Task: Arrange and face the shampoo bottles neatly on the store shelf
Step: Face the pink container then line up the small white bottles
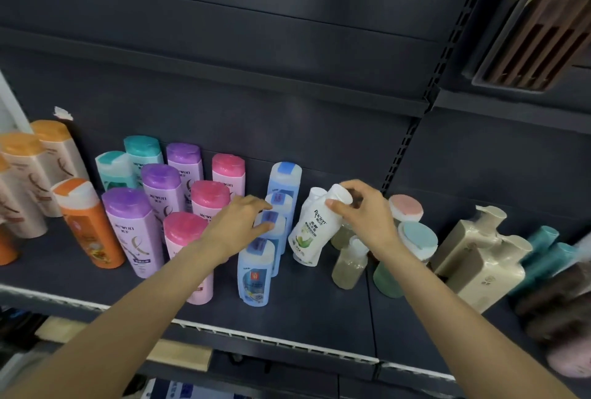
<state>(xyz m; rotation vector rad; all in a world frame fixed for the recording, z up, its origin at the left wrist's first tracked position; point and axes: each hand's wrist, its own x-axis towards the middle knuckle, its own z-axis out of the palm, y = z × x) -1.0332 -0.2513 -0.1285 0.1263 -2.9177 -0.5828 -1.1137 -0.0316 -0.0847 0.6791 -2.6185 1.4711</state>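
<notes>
A dark shelf (313, 312) carries rows of shampoo bottles. Pale blue bottles (256, 280) stand in a file running front to back at the middle. My left hand (238, 226) rests with fingers extended on the cap of the second blue bottle (273, 226) from the front. My right hand (364, 210) grips the cap of a white bottle with a green label (311, 232), which tilts to the left just above or on the shelf. A second white bottle (315, 194) stands partly hidden behind it. Pink (184, 232), purple (132, 229) and teal-capped (110, 168) bottles stand in rows to the left.
Orange-capped beige bottles (28, 174) and an orange bottle (86, 222) fill the far left. Right of my right hand stand small clear bottles (348, 267), round-lidded green bottles (412, 248), beige pump bottles (479, 267) and teal ones (543, 254). A white price rail (275, 339) edges the shelf front.
</notes>
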